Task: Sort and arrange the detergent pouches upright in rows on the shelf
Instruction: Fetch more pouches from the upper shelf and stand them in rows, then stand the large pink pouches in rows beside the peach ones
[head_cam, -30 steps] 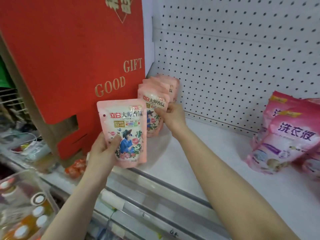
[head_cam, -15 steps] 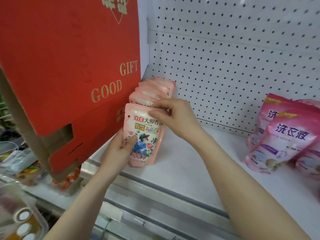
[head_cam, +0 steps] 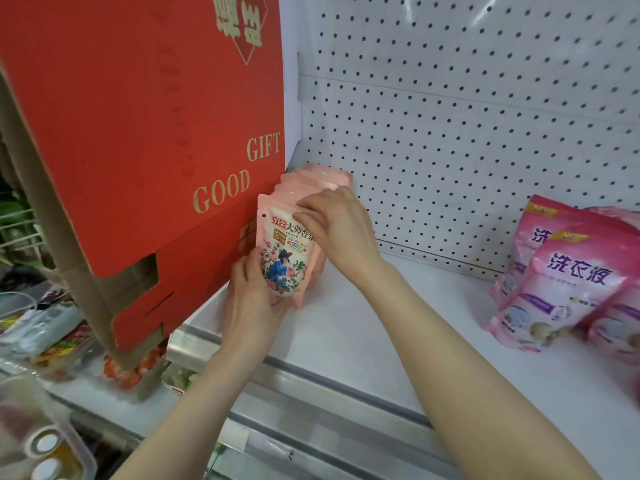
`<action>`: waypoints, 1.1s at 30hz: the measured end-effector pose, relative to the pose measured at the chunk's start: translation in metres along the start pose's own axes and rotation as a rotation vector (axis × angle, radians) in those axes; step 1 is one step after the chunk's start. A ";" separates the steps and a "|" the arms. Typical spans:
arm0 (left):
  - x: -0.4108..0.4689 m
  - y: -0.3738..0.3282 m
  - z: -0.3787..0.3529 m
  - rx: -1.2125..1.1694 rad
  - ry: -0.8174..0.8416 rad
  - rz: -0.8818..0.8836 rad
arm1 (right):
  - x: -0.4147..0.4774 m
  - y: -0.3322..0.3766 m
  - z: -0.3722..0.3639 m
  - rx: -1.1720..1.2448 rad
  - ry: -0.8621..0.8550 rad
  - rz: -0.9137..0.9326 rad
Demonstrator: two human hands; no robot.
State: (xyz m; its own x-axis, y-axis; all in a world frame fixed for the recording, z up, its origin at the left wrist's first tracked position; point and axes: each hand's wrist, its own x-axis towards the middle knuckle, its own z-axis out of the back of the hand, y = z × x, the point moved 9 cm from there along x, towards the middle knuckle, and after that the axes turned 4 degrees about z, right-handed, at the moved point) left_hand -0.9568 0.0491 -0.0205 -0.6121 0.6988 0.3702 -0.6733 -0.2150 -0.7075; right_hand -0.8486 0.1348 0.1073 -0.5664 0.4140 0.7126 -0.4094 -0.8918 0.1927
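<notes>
A light pink floral detergent pouch (head_cam: 281, 258) stands upright at the front of a row of matching pouches (head_cam: 322, 176) along the left end of the white shelf (head_cam: 363, 327). My left hand (head_cam: 247, 299) grips the front pouch's lower left edge, thumb on its face. My right hand (head_cam: 341, 230) pinches its top right corner and leans against the row behind. At the shelf's right, several larger bright pink pouches (head_cam: 568, 278) lean back on one another.
A big red gift box (head_cam: 145, 133) stands against the row's left side. A white pegboard (head_cam: 467, 133) backs the shelf. Below the shelf's metal front rail (head_cam: 311, 386) lie packaged goods and a plastic tub (head_cam: 45, 445).
My left hand carried the front pouch from in front of the shelf back against the row. My right hand moved from the row's front pouch to this pouch's top corner.
</notes>
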 end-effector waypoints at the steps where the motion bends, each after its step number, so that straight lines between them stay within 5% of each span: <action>1: 0.001 0.000 -0.001 0.014 0.002 0.000 | -0.001 0.000 0.000 -0.010 0.000 0.011; 15: -0.038 -0.035 0.012 -0.081 -0.020 -0.174 | -0.082 -0.023 0.057 -0.074 -0.085 -0.171; 25: -0.091 -0.179 -0.114 -0.280 0.527 -0.464 | -0.267 -0.095 0.202 -0.308 -0.471 -0.643; 33: -0.097 -0.286 -0.213 -0.457 0.754 -0.235 | -0.360 -0.124 0.316 -0.396 -0.778 -0.847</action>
State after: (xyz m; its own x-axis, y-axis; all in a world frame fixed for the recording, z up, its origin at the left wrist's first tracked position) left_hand -0.6166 0.1881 0.0174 0.0620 0.9857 0.1569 -0.4177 0.1684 -0.8928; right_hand -0.3681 0.0383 0.0394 0.5107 0.4969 0.7016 -0.7085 -0.2190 0.6708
